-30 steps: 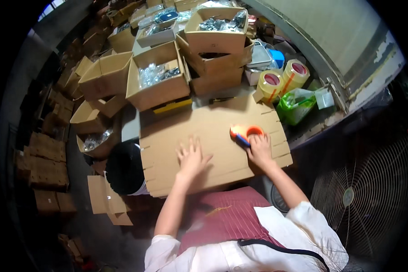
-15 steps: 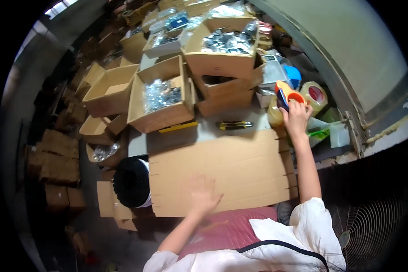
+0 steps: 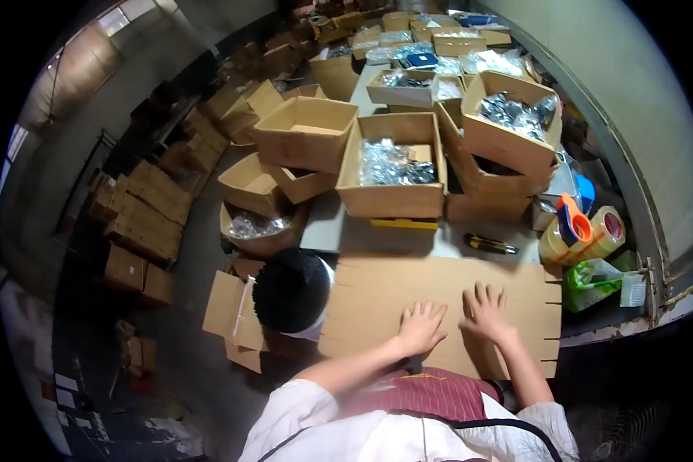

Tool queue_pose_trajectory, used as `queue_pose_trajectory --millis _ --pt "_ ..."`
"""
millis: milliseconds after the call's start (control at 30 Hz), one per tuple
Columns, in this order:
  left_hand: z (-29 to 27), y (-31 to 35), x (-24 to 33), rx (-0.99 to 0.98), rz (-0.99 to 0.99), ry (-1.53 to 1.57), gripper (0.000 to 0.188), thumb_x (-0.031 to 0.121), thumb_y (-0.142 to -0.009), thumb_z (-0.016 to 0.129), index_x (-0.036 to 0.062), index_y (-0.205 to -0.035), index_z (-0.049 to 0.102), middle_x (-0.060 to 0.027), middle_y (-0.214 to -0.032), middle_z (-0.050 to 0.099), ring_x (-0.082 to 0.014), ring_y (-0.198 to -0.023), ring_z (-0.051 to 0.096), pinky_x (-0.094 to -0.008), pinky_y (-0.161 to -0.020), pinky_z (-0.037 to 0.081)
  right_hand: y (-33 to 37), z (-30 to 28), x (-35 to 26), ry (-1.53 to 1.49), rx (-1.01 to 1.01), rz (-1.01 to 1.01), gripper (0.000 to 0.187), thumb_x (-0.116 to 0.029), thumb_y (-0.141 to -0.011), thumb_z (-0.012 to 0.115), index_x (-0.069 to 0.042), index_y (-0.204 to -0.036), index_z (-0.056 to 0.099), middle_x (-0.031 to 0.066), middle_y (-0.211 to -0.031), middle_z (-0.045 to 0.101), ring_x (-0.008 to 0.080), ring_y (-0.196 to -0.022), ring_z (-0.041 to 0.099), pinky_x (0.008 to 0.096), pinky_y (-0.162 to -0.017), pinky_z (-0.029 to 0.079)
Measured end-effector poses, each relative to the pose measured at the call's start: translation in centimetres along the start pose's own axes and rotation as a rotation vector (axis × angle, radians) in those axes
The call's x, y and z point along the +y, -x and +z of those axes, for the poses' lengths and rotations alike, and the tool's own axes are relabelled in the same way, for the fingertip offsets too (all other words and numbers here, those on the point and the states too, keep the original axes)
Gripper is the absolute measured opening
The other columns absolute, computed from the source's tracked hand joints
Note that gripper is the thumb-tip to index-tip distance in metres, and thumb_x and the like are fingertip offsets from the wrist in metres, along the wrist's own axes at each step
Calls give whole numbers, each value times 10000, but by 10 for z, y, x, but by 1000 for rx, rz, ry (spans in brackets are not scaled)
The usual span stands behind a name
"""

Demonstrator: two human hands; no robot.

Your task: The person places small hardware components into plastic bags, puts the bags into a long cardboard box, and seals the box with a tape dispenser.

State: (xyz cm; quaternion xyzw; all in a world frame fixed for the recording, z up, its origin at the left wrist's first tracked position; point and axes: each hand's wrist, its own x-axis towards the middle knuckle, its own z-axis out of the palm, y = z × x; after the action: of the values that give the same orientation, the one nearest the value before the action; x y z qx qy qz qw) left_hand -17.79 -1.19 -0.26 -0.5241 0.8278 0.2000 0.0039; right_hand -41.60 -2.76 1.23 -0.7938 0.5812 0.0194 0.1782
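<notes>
A flat brown cardboard sheet (image 3: 377, 281) with slits along its short edges lies before me on the table. Flat on its near half rests my left hand (image 3: 422, 327), fingers spread. My right hand (image 3: 485, 312) is beside it, over the sheet, its fingers apart and nothing in them; whether the palm touches the board cannot be made out. Beyond the sheet's far edge lies a black and yellow utility knife (image 3: 491, 244). An orange and dark blue tape dispenser (image 3: 576, 223) sits against large tape rolls (image 3: 610, 225) at the far right corner.
Open cartons hold bagged metal parts, among them a middle box (image 3: 390, 202) and a stacked box (image 3: 508, 142). A round container with black contents (image 3: 289, 291) stands left of the sheet. Right of it are a green bag (image 3: 593, 283) and a wall ledge.
My right hand has let go of the tape dispenser and come back over the cardboard. The dispenser stays by the tape rolls. The whole view has shifted, showing more of the left side.
</notes>
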Motion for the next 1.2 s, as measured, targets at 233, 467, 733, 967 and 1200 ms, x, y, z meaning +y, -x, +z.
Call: queue_pose_trajectory --millis 233,467,733,967,1200 --pt "-118 -57 -177 232 -363 1447 256 141 -958 702 59 -1181 607 -50 -923 674 -149 -692 654 -312 -574 561 8 28 21 -379 85 4 979 -370 -720 857 -166 -1581 436 190 -1727 177 392 -1606 74 578 -1284 12" --pt "-132 2 -418 916 -559 963 166 16 -891 681 10 -1053 719 -57 -877 722 -122 -705 652 -245 -615 502 -2 74 23 -618 615 27 401 -155 -820 721 -74 -1213 725 155 -1492 587 364 -1490 412 548 -1281 146" --pt "-105 90 -418 761 -306 100 227 19 -890 648 17 -1112 696 -185 -1050 706 -371 -999 685 -447 -890 561 -8 69 9 -386 701 85 243 -39 -936 608 -54 -1158 707 162 -1413 644 359 -1420 509 524 -1247 260" --pt "-49 104 -375 641 -63 -219 501 -46 -810 617 -32 -1311 597 -231 -1288 607 -418 -1224 589 -454 -1060 504 -12 71 -1 -288 711 94 311 12 -977 526 -11 -1255 664 180 -1451 614 372 -1436 493 498 -1237 303" --pt "-78 92 -383 448 -134 -116 492 83 -793 783 -7 -1235 587 -208 -1231 594 -372 -1162 587 -413 -921 550 -10 71 -4 -311 718 92 305 -8 -993 539 -6 -1277 650 175 -1451 614 368 -1427 502 487 -1227 325"
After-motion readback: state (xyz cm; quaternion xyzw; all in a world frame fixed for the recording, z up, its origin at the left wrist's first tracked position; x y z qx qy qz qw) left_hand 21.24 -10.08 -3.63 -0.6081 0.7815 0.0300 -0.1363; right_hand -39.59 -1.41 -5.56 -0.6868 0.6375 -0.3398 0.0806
